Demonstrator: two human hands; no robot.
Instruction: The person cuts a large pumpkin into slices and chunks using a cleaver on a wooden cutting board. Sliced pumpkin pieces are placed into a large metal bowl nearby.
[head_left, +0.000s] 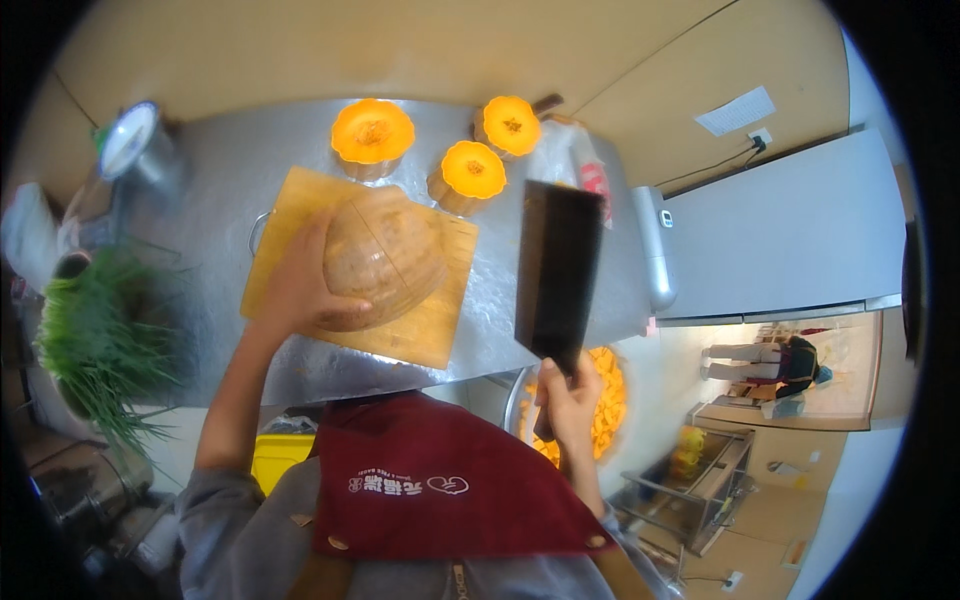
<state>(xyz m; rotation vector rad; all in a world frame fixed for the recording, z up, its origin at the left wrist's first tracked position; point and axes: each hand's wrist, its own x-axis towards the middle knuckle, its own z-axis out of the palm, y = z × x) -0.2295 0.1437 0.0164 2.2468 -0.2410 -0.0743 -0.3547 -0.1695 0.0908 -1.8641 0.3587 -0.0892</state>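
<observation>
On a wooden cutting board (442, 330) rests a large tan pumpkin piece (386, 255), skin side up, with a thin straight line across its skin. My left hand (300, 281) grips its left side, thumb along the near edge. Off the board to the right, my right hand (566, 394) holds a cleaver (559, 274) by the handle, its broad dark blade pointing away from me. Behind the board stand three cut pumpkin pieces with orange flesh up: a wide one (373, 135), a middle one (472, 171) and one at the back (511, 126).
The metal table (217, 172) carries green scallions (105, 337) at left and a plastic bag (570, 154) at back right. Below its right edge sits a bowl of orange pumpkin chunks (609, 397). A grey-white cabinet (787, 232) flanks the right; a person (780, 364) stands beyond.
</observation>
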